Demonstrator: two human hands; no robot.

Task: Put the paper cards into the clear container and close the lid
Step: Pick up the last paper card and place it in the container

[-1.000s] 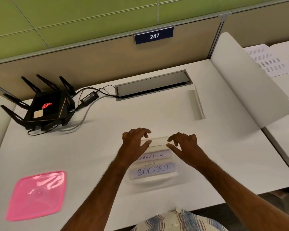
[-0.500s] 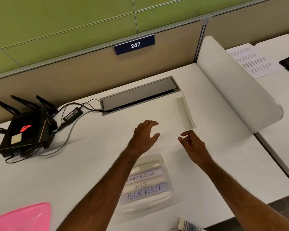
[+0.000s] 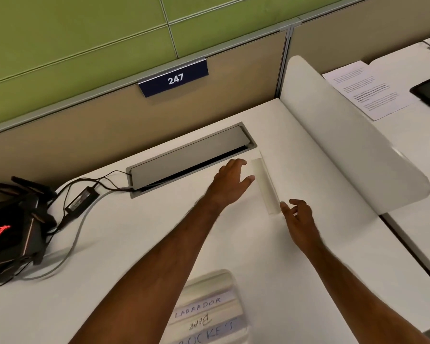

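The left hand (image 3: 230,181) is held out over the white desk (image 3: 134,244) with fingers spread and holding nothing, just beside the far end of a folded paper card (image 3: 266,184). The right hand (image 3: 299,219) is near the close end of the same card, fingers loosely bent, also holding nothing. The clear container (image 3: 209,311) stands at the near edge of the desk, well apart from both hands, with written cards inside it. A black router (image 3: 10,234) sits at the left.
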